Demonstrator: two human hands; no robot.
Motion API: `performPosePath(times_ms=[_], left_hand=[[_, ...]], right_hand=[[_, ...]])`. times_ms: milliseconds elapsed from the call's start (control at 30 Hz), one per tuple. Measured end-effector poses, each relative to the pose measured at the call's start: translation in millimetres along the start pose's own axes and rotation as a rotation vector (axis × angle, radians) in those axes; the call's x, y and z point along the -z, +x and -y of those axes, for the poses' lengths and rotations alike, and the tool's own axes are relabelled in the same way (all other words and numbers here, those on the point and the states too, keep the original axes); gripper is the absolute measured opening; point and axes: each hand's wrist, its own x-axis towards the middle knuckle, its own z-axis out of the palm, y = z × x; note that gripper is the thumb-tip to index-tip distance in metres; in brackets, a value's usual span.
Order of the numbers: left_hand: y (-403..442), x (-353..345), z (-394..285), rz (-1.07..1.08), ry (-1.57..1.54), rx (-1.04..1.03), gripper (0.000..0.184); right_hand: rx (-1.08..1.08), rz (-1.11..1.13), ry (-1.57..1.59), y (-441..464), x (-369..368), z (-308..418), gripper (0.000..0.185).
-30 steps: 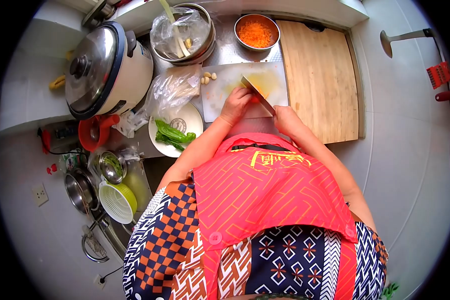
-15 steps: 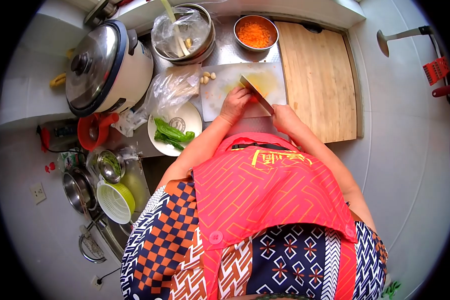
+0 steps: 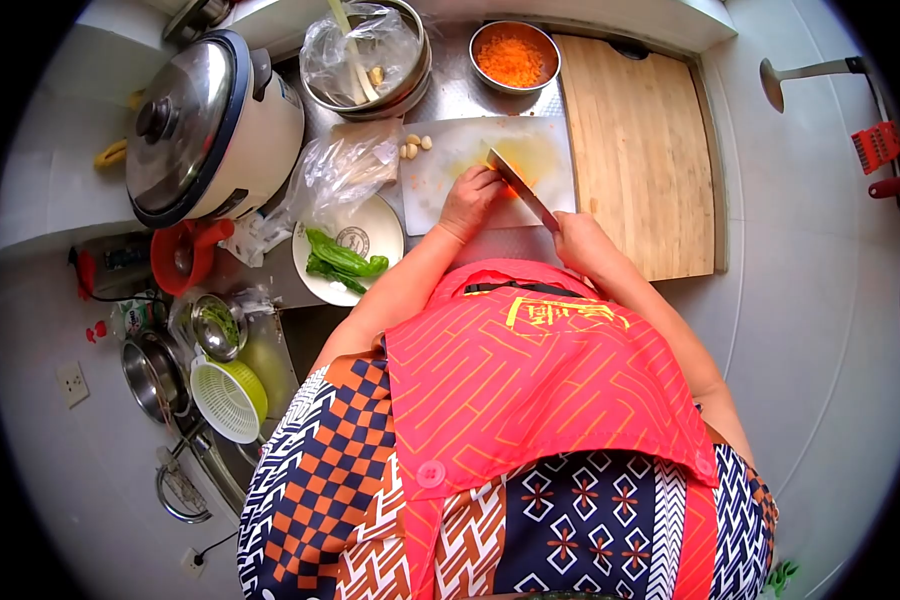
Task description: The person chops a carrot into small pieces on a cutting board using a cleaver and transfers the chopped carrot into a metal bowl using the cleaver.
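On the white cutting board (image 3: pixel 425 190), my left hand (image 3: pixel 472 200) has its fingers bent together beside the blade. A small orange-red piece shows at its fingertips, partly hidden, and is too small to name. My right hand (image 3: pixel 582 240) is wrapped round the handle of a knife (image 3: pixel 522 187), whose blade slants up and left across the board. Orange bits and a yellowish stain mark the board around the blade. Several peeled garlic cloves (image 3: pixel 411 148) lie at the board's upper left corner.
A bowl of shredded carrot (image 3: pixel 510 62) stands behind the board, a wooden board (image 3: pixel 640 160) to the right. At left are a plate (image 3: pixel 378 228) with green peppers (image 3: pixel 342 258), plastic bags, stacked bowls (image 3: pixel 410 92), a large cooker (image 3: pixel 255 140) and a green-white colander (image 3: pixel 232 398).
The knife and my right hand have shifted slightly to the right. My left hand has moved a little upward beside the blade. The whole view has also shifted slightly.
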Motion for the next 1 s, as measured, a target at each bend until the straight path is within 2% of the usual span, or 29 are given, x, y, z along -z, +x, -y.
performPosePath(times_ms=[200, 300, 833, 1000], left_hand=[[4, 2, -2, -0.006, -0.029, 0.012, 0.019], [6, 2, -2, -0.024, -0.021, 0.005, 0.018], [-1, -2, 0, 0.023, 0.009, 0.075, 0.018], [0, -3, 1, 0.006, 0.061, 0.040, 0.017]], right_hand=[[-0.019, 0.064, -0.060, 9, -3, -7, 0.017], [0.068, 0.013, -0.088, 18, -14, -17, 0.016], [-0.002, -0.041, -0.088, 26, -25, -19, 0.019], [-0.010, -0.035, -0.107, 25, -25, -17, 0.019]])
